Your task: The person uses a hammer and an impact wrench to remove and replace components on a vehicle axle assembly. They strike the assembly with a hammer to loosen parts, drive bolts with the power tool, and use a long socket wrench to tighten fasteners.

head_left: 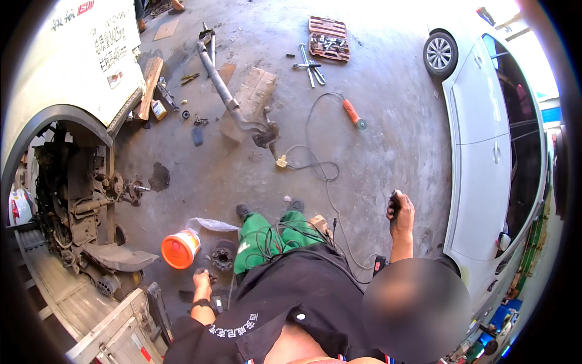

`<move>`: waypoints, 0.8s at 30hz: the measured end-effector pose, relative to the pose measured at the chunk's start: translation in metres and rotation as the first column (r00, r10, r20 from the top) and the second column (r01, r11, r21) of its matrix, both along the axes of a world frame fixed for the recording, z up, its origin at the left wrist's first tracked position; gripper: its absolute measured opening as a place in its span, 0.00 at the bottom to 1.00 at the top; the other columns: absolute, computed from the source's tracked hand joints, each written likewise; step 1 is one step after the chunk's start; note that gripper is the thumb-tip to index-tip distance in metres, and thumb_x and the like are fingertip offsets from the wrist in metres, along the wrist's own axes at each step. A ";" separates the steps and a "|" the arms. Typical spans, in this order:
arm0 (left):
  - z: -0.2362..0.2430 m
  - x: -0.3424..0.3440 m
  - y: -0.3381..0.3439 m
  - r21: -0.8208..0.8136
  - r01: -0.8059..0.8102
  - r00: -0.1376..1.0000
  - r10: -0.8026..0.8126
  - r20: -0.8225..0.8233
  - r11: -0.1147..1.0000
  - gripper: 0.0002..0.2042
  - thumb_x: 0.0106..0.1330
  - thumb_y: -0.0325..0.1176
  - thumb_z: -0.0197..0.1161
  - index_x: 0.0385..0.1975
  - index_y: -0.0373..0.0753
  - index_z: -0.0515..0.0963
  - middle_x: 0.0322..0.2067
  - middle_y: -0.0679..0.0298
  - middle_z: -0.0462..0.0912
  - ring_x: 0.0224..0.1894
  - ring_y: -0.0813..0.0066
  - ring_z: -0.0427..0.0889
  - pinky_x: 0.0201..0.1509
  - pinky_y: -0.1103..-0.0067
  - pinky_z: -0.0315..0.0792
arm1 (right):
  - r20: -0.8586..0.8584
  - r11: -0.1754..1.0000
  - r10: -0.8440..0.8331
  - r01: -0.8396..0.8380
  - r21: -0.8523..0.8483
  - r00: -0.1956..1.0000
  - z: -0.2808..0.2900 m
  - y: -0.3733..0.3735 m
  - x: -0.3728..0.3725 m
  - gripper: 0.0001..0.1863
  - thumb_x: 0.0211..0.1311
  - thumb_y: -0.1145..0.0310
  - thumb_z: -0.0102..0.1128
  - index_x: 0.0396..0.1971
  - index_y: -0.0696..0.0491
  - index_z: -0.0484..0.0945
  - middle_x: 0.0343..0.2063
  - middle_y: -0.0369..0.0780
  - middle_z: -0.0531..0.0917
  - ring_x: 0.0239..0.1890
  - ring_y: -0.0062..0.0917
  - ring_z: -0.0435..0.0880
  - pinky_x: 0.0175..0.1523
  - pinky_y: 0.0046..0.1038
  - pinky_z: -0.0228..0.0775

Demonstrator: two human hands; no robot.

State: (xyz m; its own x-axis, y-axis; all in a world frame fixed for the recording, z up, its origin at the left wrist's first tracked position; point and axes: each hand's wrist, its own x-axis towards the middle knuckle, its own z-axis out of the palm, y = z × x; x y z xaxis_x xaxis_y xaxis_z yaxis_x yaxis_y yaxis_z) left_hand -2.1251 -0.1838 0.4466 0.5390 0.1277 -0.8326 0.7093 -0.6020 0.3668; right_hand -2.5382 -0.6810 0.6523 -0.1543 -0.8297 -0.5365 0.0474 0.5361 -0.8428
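Note:
I stand in green trousers and a black top. My left hand [204,279] hangs at my left side, its fingers curled and darkened, beside a dark round hub part [222,259] and an orange-lidded bucket [179,255] with clear plastic sheeting [212,224] behind it. Whether it holds anything is unclear. My right hand [400,210] is held out at my right with fingers curled around something dark that I cannot make out, near the white car [473,170]. Black cables loop across my legs and run onto the concrete floor.
A truck's exposed wheel assembly [85,200] is at left. Ahead lie a long axle beam [221,85] by a worn block [254,91], a socket case [327,42], wrenches [309,67], an orange grinder [351,112] with its cord, and planks [148,88]. Someone's foot [176,9] shows at top.

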 end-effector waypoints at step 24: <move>-0.068 0.104 -0.521 -0.089 0.414 0.902 -0.395 0.176 0.906 0.08 0.60 0.29 0.63 0.36 0.34 0.78 0.23 0.64 0.78 0.20 0.78 0.75 0.23 0.80 0.71 | 0.101 0.814 -0.571 0.578 -0.056 0.815 -0.023 -0.165 -0.112 0.15 0.61 0.51 0.52 0.25 0.47 0.72 0.15 0.30 0.70 0.11 0.14 0.65 0.11 0.17 0.54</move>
